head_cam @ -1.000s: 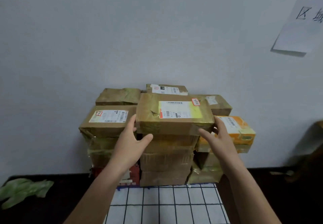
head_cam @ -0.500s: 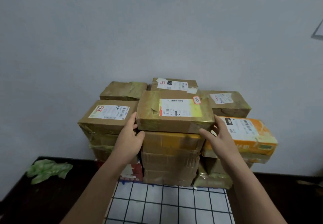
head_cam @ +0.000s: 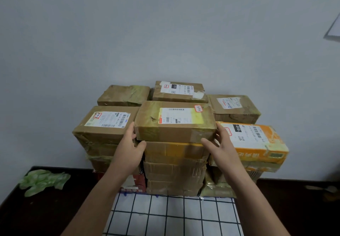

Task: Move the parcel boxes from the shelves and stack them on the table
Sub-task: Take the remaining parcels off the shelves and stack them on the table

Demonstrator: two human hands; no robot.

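Observation:
A brown parcel box (head_cam: 174,121) with a white and yellow label lies on top of the middle stack of parcels on the table. My left hand (head_cam: 128,149) holds its front left corner, fingers up the left side and thumb under the front edge. My right hand (head_cam: 220,145) holds the front right corner the same way, thumb on the front face. Beside it lie a labelled brown box (head_cam: 104,125) on the left and an orange box (head_cam: 257,142) on the right.
Three more brown boxes (head_cam: 180,92) top the rear stacks against the white wall. A white cloth with a dark grid (head_cam: 174,215) covers the dark table (head_cam: 46,213) in front. Crumpled green plastic (head_cam: 42,180) lies at the left.
Both hands stay on the sides of the top middle box. My left thumb has drawn in toward the box's lower edge. The view now looks down more onto the stack tops.

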